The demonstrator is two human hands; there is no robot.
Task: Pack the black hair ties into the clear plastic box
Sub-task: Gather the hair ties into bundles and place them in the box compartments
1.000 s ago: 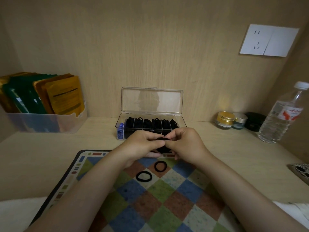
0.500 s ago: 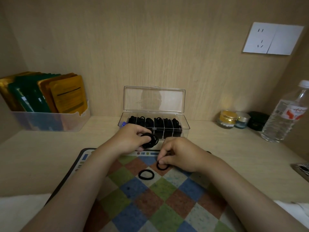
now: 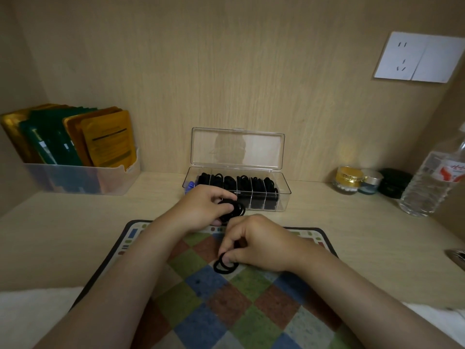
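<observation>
A second ago both hands were joined just in front of the clear plastic box, working one bundle, while two loose ties lay on the mat nearer the person. Now the hands have parted. The left hand stays in front of the box, fingers curled around the bundle of black hair ties. The right hand has dropped away from the box to the mat, where its thumb and fingertips pinch the two loose ties, now drawn together and overlapping. I see no other tie lying loose, so these look like the last to gather. The likely next step is to join them to the bundle and carry it all to the box.

The box stands with its lid up against the back wall, its divided compartments already dark with packed ties.

In front of the box a checked mat covers the pale wooden desk. Left of the box is a translucent bin of green and gold sachets. Right of it stand small jars, a black case and a water bottle. Above and to the right of the box, a white socket plate sits on the wood-panelled wall.
</observation>
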